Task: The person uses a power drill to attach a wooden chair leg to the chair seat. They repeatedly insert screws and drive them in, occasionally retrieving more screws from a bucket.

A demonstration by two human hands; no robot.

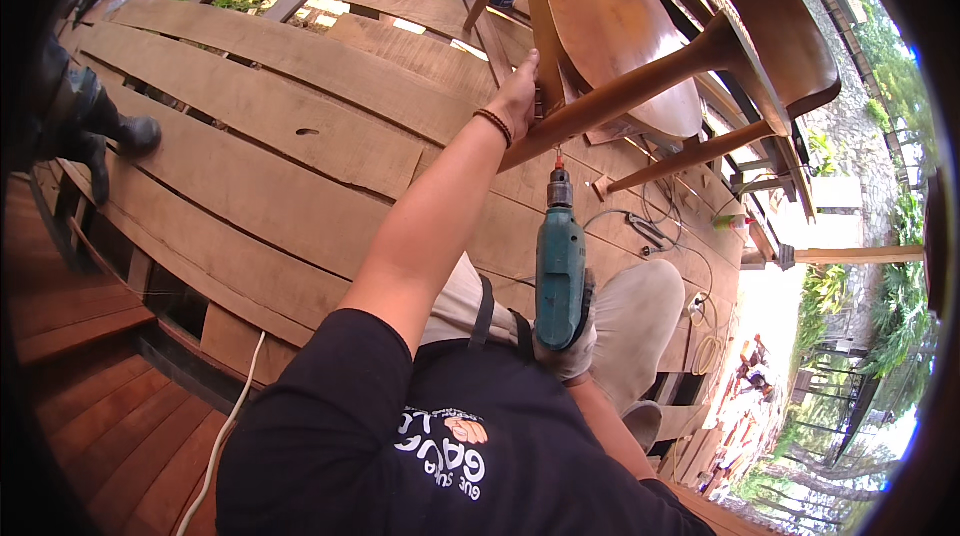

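A brown wooden chair lies tilted in front of me, its curved seat and legs turned toward my side. My bare left hand, with a beaded bracelet at the wrist, grips the chair's frame near a leg; most of its fingers are hidden behind the wood. In my gloved right hand is a teal power drill, held by its grip and pointing away from me. The drill's bit, with an orange part at the chuck, points at the underside of the chair leg. Whether the tip touches the wood I cannot tell.
Slatted wooden planks with gaps form the floor. Cables run over it to the right of the drill. A person's dark boot stands at the far left. A white cord lies at lower left, beside reddish steps.
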